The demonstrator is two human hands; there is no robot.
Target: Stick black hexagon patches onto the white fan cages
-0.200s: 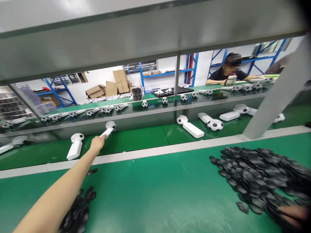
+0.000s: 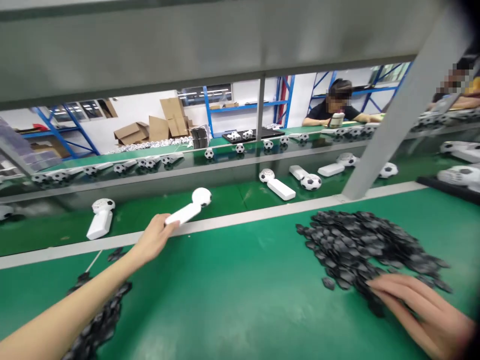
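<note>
My left hand [image 2: 155,237] grips the white handle of a handheld piece with a soccer-ball head [image 2: 201,197], held above the pale rail at the bench edge. The ball end points away to the right. My right hand [image 2: 420,305] is at the near edge of a heap of flat black pieces [image 2: 352,245]. Its thumb and fingertips come together among the pieces; whether one is pinched cannot be made out. Beneath my left forearm lies a second heap of black pieces [image 2: 105,320], partly hidden.
More ball-headed pieces lie on the dark green strip [image 2: 240,197] beyond the rail [image 2: 232,218]. A slanted metal post [image 2: 390,120] stands at right, near a black tray [image 2: 450,187]. An overhead panel [image 2: 225,45] spans the top. Across the line sits a co-worker [image 2: 337,107].
My left hand has lifted the ball-headed piece off the green strip and drawn it nearer. My right hand has come further into view at the black heap. The view has shifted right.
</note>
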